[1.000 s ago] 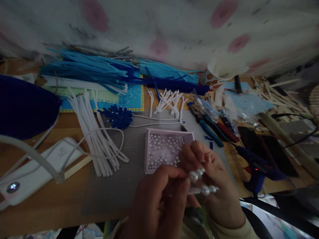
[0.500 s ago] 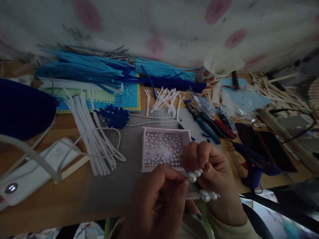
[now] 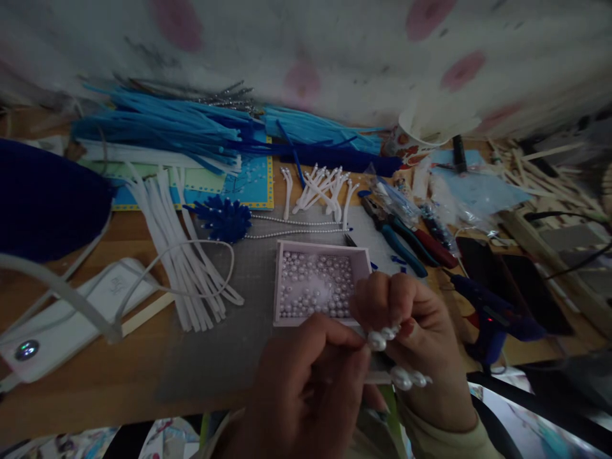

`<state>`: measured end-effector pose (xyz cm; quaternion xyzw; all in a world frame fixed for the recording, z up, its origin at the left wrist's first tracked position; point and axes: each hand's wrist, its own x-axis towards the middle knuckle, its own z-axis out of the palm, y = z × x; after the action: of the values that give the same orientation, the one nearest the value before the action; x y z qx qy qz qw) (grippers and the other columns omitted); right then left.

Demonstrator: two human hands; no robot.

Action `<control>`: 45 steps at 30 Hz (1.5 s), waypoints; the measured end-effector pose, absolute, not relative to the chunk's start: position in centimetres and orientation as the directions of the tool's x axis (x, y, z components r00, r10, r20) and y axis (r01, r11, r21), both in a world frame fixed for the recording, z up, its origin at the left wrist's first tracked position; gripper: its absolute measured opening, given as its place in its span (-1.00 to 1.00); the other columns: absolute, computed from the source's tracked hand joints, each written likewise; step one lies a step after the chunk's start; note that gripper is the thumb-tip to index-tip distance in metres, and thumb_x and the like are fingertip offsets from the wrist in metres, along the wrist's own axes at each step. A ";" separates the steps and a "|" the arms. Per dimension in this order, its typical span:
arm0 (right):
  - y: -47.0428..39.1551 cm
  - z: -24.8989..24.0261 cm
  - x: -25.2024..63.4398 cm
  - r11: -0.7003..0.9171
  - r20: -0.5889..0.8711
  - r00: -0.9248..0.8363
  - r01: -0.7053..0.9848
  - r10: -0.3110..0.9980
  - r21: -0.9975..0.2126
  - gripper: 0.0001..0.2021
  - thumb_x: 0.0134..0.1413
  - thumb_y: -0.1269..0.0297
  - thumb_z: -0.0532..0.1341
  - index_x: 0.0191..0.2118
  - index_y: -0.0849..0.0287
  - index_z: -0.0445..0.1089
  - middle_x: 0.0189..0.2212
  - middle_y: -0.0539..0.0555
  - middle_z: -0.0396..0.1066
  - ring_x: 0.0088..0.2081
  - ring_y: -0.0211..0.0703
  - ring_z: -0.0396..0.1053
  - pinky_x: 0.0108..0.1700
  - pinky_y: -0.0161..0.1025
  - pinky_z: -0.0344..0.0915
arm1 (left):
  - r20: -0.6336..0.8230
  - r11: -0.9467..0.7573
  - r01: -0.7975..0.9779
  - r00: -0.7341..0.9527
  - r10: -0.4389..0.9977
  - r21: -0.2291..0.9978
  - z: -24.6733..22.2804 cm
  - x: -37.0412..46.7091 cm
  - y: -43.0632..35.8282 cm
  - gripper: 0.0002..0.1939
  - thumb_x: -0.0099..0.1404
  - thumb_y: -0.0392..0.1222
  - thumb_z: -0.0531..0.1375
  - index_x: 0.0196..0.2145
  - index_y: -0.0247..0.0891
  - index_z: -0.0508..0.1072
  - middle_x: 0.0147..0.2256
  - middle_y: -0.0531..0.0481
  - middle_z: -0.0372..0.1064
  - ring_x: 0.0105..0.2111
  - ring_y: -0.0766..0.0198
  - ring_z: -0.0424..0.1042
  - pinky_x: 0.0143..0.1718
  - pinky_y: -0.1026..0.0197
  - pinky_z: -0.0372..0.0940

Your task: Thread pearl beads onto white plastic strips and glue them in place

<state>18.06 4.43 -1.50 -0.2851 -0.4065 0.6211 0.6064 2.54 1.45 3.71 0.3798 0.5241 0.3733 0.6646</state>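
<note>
My left hand (image 3: 310,382) is closed, its thumb and forefinger pinching the end of a short strand of white pearl beads (image 3: 380,339). At the strand's other end, the fingertips of my right hand (image 3: 415,338) are pinched on the beads. Below them a second beaded piece (image 3: 406,377), with pearls at its tip, sticks out to the right from under my left hand's fingers. Just beyond both hands stands a pale pink box (image 3: 277,287) of loose pearls (image 3: 306,271), its right front corner hidden by my right hand.
White pipe cleaners (image 3: 176,255) and a white device (image 3: 71,319) lie left. A blue beaded tassel (image 3: 222,220) and white stems (image 3: 320,191) sit behind the box. Pliers (image 3: 396,236), a glue gun (image 3: 492,319) and phones (image 3: 535,293) lie right; a patterned cup (image 3: 406,143) stands behind.
The view has shifted slightly, so the table's things appear a little further right. Both hands keep their pinch on the beads, with hardly any change in pose.
</note>
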 end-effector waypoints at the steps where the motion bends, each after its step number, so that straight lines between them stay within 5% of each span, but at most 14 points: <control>1: 4.4 -1.4 18.1 0.068 0.136 -0.094 -0.518 0.986 -0.852 -0.90 0.15 0.23 0.43 -0.32 0.05 0.53 -0.52 -0.06 0.28 -0.49 -0.23 0.12 -0.46 -0.26 0.05 | -0.415 0.435 -0.101 0.172 0.893 0.895 3.8 2.5 1.5 -0.86 0.35 -0.15 0.23 -0.39 -0.12 0.47 -0.57 0.10 0.54 -0.57 0.36 0.50 -0.50 0.39 0.30; 33: 4.4 -1.0 18.4 0.033 0.058 -0.051 -0.406 0.997 -0.913 -0.85 0.04 0.19 0.49 -0.43 0.04 0.55 -0.57 -0.04 0.31 -0.47 -0.18 0.19 -0.43 -0.23 0.08 | -0.291 0.284 0.065 0.183 0.939 0.957 2.9 1.6 1.7 -0.86 0.33 -0.24 0.24 -0.40 -0.14 0.54 -0.57 0.11 0.51 -0.56 0.30 0.56 -0.52 0.35 0.35; 45: 4.7 -1.4 18.7 0.041 0.082 -0.090 -0.387 0.993 -0.921 -0.88 0.08 0.19 0.47 -0.39 0.03 0.58 -0.55 -0.05 0.35 -0.47 -0.19 0.20 -0.43 -0.23 0.11 | -0.334 0.347 -0.055 0.167 0.928 0.936 3.0 1.7 2.0 -0.86 0.31 -0.24 0.26 -0.42 -0.14 0.54 -0.58 0.15 0.49 -0.58 0.34 0.58 -0.53 0.41 0.38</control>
<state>18.68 4.68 -1.43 -0.3495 -0.4332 0.5979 0.5768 1.74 2.01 3.02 0.4216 0.5176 0.3855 0.6369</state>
